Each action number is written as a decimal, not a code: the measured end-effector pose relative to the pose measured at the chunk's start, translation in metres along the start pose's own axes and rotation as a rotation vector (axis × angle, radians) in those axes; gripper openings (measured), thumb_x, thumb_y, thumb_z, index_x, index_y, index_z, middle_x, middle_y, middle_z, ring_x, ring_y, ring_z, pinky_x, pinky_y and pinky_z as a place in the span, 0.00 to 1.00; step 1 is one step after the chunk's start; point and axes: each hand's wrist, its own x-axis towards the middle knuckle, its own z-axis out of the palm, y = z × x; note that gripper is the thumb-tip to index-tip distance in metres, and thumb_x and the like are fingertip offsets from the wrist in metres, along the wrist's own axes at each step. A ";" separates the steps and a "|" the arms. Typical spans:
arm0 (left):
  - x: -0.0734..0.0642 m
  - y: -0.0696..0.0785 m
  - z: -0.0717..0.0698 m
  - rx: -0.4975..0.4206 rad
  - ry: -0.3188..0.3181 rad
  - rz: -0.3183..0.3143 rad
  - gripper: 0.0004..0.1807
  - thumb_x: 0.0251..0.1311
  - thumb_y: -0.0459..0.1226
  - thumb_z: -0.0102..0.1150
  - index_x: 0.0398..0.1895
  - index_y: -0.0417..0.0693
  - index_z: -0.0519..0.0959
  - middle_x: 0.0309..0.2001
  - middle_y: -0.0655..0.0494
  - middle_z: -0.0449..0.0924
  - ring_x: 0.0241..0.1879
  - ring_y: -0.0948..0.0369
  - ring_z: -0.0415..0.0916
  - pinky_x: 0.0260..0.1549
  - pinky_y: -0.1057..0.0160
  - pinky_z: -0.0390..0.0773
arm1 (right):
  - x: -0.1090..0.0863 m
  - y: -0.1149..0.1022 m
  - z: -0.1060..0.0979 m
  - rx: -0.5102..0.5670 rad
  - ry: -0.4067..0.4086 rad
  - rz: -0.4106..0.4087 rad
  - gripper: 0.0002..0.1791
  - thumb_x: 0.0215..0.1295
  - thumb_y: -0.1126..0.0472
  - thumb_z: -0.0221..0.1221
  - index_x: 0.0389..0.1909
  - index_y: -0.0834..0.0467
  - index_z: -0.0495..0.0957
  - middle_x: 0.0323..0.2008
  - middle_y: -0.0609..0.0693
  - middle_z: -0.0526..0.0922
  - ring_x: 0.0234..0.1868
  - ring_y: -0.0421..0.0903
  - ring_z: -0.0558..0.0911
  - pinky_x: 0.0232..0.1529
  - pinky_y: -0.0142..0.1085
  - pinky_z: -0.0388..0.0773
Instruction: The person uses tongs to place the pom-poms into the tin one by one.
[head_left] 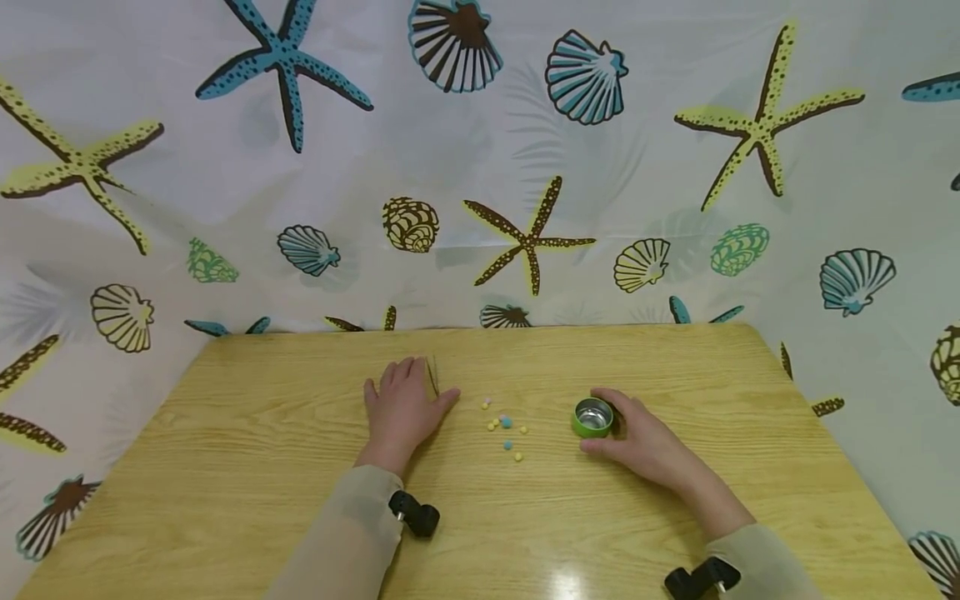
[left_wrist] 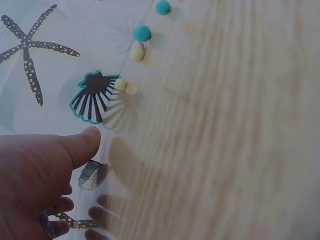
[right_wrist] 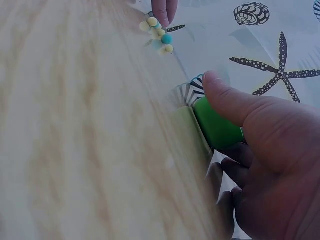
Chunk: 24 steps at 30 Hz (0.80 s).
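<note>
My left hand (head_left: 405,412) lies low over the table with its fingers spread. Just beside its fingers and thumb is a slim pair of tweezers (head_left: 432,377), partly hidden; in the left wrist view the thumb is apart from the tweezers (left_wrist: 89,174). On the right, my right hand (head_left: 645,440) holds a small green cup (head_left: 592,419) with a silvery inside, upright on the table. Its thumb and fingers curve round the cup (right_wrist: 217,125) from the right. Between the hands lie several small yellow, pink and blue balls (head_left: 506,422).
The wooden table (head_left: 300,417) reaches back to a white cloth (head_left: 450,167) printed with starfish and shells. The cloth also hangs along both sides. A black wrist camera (head_left: 415,514) sits on the left sleeve, another (head_left: 702,577) on the right.
</note>
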 end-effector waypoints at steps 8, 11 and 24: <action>-0.001 0.000 0.001 -0.008 -0.001 -0.016 0.43 0.76 0.56 0.68 0.81 0.36 0.69 0.82 0.36 0.65 0.83 0.37 0.55 0.78 0.25 0.45 | 0.001 0.000 0.001 0.027 0.010 0.008 0.44 0.72 0.47 0.76 0.80 0.59 0.69 0.76 0.67 0.71 0.80 0.68 0.67 0.78 0.67 0.61; 0.000 -0.003 0.003 -0.014 -0.003 -0.011 0.41 0.77 0.55 0.67 0.80 0.37 0.71 0.81 0.36 0.65 0.83 0.36 0.54 0.78 0.25 0.45 | 0.002 -0.001 0.001 0.028 0.014 0.000 0.41 0.72 0.48 0.76 0.79 0.60 0.71 0.75 0.65 0.74 0.79 0.67 0.68 0.78 0.66 0.61; 0.001 -0.006 0.005 -0.031 0.034 0.025 0.27 0.80 0.45 0.65 0.74 0.39 0.79 0.80 0.37 0.68 0.81 0.37 0.59 0.77 0.24 0.47 | 0.005 -0.002 0.001 0.034 0.030 -0.010 0.36 0.71 0.49 0.76 0.74 0.57 0.77 0.70 0.59 0.80 0.76 0.63 0.73 0.76 0.65 0.65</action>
